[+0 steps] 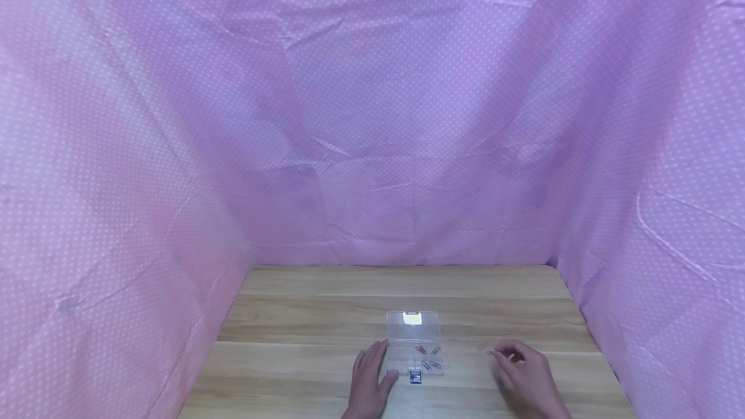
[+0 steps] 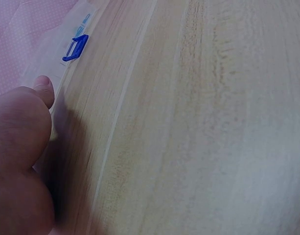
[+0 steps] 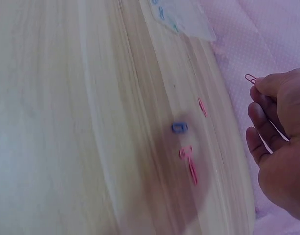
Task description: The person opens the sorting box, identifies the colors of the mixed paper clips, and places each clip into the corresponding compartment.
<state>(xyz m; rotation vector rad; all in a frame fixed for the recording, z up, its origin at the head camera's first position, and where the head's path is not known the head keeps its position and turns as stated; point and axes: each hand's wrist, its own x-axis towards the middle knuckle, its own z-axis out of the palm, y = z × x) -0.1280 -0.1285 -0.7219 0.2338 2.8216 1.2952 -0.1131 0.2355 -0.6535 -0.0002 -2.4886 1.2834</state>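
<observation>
A clear plastic box [image 1: 397, 361] stands on the table with its lid [image 1: 396, 325] folded back. Several paper clips [image 1: 431, 365], red and bluish, lie in its right part, and a blue latch [image 2: 80, 48] sits on the near side. My left hand [image 1: 369, 380] rests against the box's left edge, fingers extended and thumb at the near corner. To the right of the box, my right hand [image 1: 526, 370] pinches a red paper clip [image 3: 250, 78] between thumb and index finger, above the table.
Below the right hand, in the right wrist view, a red clip [image 3: 202, 106], a small blue piece [image 3: 179, 128] and pinkish-red pieces [image 3: 193, 171] lie on the wooden table [image 1: 302, 315]. Pink dotted cloth [image 1: 372, 115] hangs around the table's back and sides.
</observation>
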